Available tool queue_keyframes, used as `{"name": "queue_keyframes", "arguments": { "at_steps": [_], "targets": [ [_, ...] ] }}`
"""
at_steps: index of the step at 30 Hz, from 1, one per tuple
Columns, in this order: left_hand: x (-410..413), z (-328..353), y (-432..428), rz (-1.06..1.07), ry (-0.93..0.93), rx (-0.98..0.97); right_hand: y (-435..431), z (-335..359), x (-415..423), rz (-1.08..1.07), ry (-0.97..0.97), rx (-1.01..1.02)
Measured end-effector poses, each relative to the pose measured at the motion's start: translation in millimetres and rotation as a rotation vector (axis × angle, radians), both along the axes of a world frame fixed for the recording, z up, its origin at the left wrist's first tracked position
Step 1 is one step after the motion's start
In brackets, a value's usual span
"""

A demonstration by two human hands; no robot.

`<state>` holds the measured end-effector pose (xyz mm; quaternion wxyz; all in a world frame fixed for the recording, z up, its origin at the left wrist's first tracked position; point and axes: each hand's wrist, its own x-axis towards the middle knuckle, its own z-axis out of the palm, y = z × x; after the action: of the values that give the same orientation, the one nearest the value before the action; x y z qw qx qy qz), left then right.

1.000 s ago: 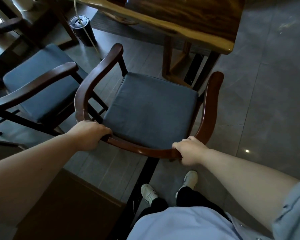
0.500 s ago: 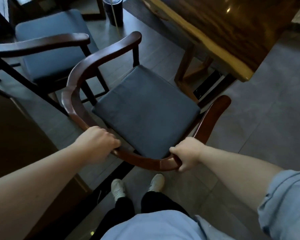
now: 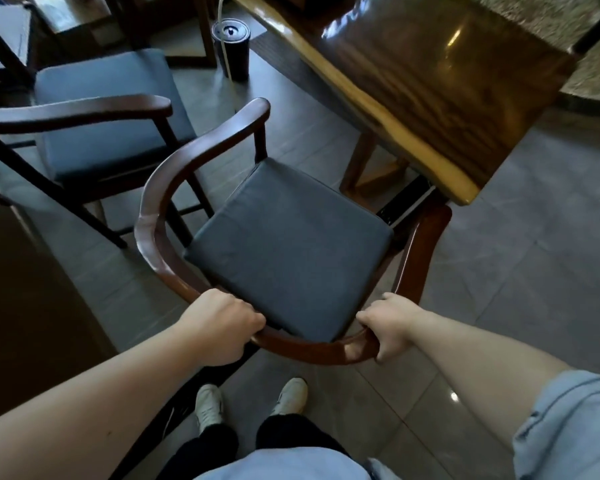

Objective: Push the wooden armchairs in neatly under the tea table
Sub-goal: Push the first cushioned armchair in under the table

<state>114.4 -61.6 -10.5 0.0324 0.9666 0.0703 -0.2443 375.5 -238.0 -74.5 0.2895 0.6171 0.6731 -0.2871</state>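
A wooden armchair (image 3: 160, 188) with a curved back rail and a dark blue seat cushion (image 3: 291, 244) stands in front of me. My left hand (image 3: 222, 323) grips the back rail on its left part. My right hand (image 3: 388, 323) grips the same rail on the right. The chair's right arm tip sits just under the near corner of the glossy wooden tea table (image 3: 440, 81). A second armchair (image 3: 84, 109) of the same kind stands to the left, away from the table.
A black cylindrical bin (image 3: 231, 43) with a white cord stands on the grey tiled floor beyond the chairs. The table's leg frame (image 3: 364, 164) is right of the seat. A dark wooden cabinet (image 3: 25, 289) is close on my left. My feet are below the chair back.
The chair has turned and moved toward the table corner; its right arm tip now reaches under the table edge. Both hands have kept their grip on the back rail.
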Motion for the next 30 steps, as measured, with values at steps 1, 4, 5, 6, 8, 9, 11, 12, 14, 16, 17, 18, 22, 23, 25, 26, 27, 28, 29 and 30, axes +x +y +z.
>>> {"name": "queue_keyframes", "arguments": {
  "at_steps": [1,4,5,6,8,9,11,12,14,16,17,18,22,23,25,26,27,28,29,30],
  "targets": [
    [5.5,1.8,-3.2,-0.003,0.014,0.004,-1.1,-0.3,5.4,-0.003,-0.004,-0.002],
    [9.8,4.8,-4.3,-0.007,0.031,-0.009,-4.1,-4.3,10.2,0.009,-0.005,0.025],
    [8.1,6.1,-2.4,-0.015,0.031,-0.026,-4.8,-6.3,9.7,0.001,-0.004,0.027],
    [6.7,6.9,-0.8,-0.018,0.018,-0.049,-5.9,-5.8,9.8,-0.008,-0.006,0.027],
    [2.7,8.9,5.3,-0.035,-0.021,-0.094,-7.4,-3.1,7.2,-0.055,0.013,0.037],
    [1.4,8.0,9.2,-0.06,-0.036,-0.114,-11.5,-3.3,5.0,-0.091,0.027,0.041],
    [-2.2,5.0,16.5,-0.097,-0.086,-0.142,-20.3,0.4,2.9,-0.143,0.052,0.077],
    [-6.3,2.3,22.9,-0.126,-0.122,-0.147,-24.3,4.0,-1.6,-0.205,0.069,0.094],
    [-18.1,-4.2,44.2,-0.161,-0.142,-0.123,-28.8,12.7,-18.0,-0.367,0.139,0.131],
    [-26.6,-7.2,67.3,-0.17,-0.136,-0.104,-32.3,21.0,-37.6,-0.504,0.251,0.212],
    [-29.5,-7.3,78.2,-0.192,-0.12,-0.124,-30.8,26.2,-48.5,-0.6,0.321,0.284],
    [-29.8,-7.0,91.9,-0.232,-0.105,-0.133,-26.5,31.1,-61.5,-0.726,0.391,0.372],
    [-24.4,-7.1,121.7,-0.333,-0.042,-0.161,0.4,52.6,-100.5,-1.022,0.533,0.597],
    [-24.1,-7.4,129.5,-0.356,-0.028,-0.167,9.7,56.2,-111.3,-1.023,0.548,0.61],
    [-26.9,-9.9,149.3,-0.408,-0.063,-0.191,30.9,61.3,-133.6,-0.984,0.569,0.591],
    [-30.1,-12.8,159.6,-0.427,-0.079,-0.202,41.7,62.2,-143.9,-0.959,0.567,0.575],
    [-33.4,-14.9,167.4,-0.425,-0.083,-0.211,51.4,62.2,-152.5,-0.938,0.562,0.56],
    [-35.9,-17.2,174.4,-0.415,-0.09,-0.22,60.2,60.9,-160.9,-0.927,0.55,0.542],
    [-37.9,-19.7,180.8,-0.407,-0.099,-0.232,68.2,58.9,-168.1,-0.914,0.53,0.533],
    [-38.2,-21.5,186.1,-0.408,-0.098,-0.24,75.0,55.7,-174.7,-0.901,0.504,0.532]
  ]
}}
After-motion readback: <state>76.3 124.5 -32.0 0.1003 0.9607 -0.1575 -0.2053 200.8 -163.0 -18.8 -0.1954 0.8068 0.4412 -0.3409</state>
